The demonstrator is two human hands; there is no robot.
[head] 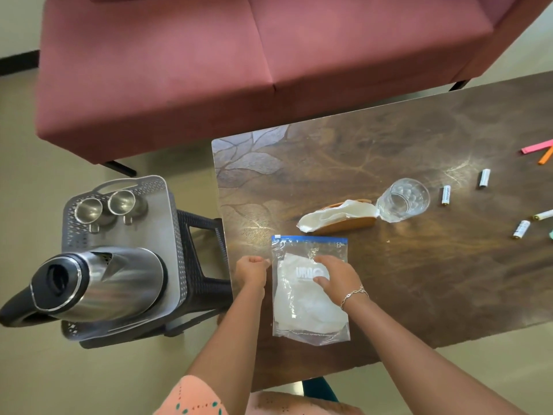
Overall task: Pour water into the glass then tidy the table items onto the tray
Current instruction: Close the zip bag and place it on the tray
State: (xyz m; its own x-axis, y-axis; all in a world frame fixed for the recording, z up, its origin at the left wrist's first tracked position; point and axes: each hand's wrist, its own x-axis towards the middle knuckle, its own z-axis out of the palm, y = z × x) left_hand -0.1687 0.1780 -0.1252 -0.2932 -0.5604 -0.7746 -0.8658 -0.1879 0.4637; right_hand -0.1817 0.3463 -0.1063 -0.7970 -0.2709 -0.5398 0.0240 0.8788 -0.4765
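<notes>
Head view: hands (pixel 296 274) on zip bag (pixel 311 307)

Your table (pixel 389 295) is dark wood with a glossy, smooth top that reflects light. On it lies a clear, shiny, crinkled plastic bag (pixel 311 289) holding something white. Nearby, the glass (pixel 402 199) is transparent with a dimpled surface, and the holder (pixel 353 223) looks like smooth wood with white paper napkins (pixel 332 212). Beside the table, your kettle (pixel 98 289) is brushed shiny metal with a matt black plastic handle, on a grey plastic perforated tray (pixel 119 205) with two polished metal cups (pixel 104 206). The sofa (pixel 239 55) is matt pink cloth.
</notes>
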